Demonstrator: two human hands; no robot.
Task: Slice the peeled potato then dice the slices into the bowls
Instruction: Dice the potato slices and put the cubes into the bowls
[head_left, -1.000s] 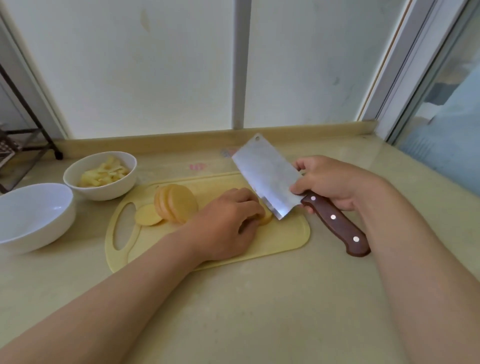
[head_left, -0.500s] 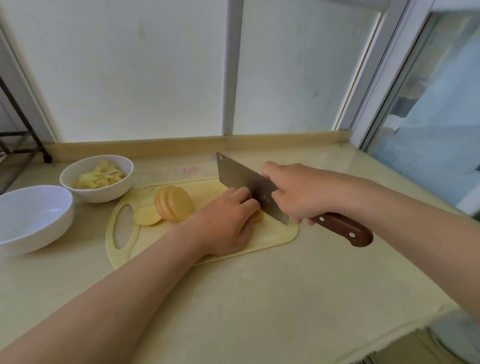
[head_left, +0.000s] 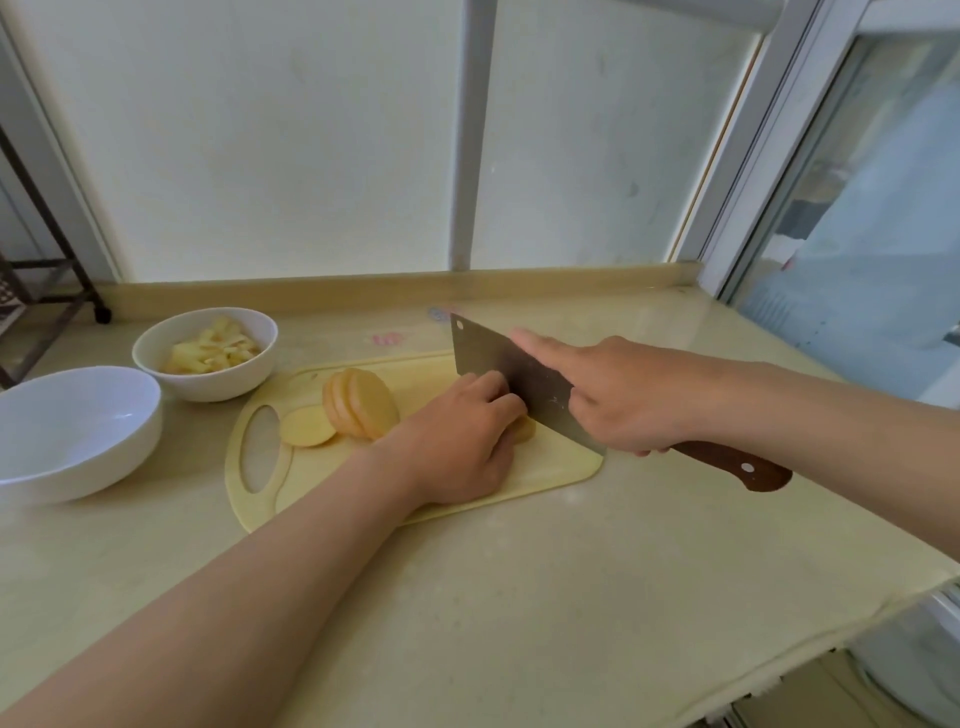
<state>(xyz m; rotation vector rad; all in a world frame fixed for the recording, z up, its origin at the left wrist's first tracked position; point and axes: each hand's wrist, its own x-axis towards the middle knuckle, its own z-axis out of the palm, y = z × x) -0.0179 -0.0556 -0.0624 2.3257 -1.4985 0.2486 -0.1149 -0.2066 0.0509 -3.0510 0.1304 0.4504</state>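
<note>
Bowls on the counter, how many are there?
2: a small bowl with potato pieces behind the board's left end, and a bigger bowl at the left edge.

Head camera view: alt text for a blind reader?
A right hand holds a wood-handled steel cleaver against a peeled potato piece that the left hand steadies on a pale yellow cutting board. Potato slices, a small white bowl of diced potato and a larger white bowl sit further left.

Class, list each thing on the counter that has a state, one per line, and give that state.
Far bowl: holds diced potato.
Near bowl: empty.
Slices: stacked, leaning on edge.
Lone slice: flat on board.
Cleaver: gripped by right hand, edge down at board.
Potato piece: held by left hand, beside cleaver.
</note>
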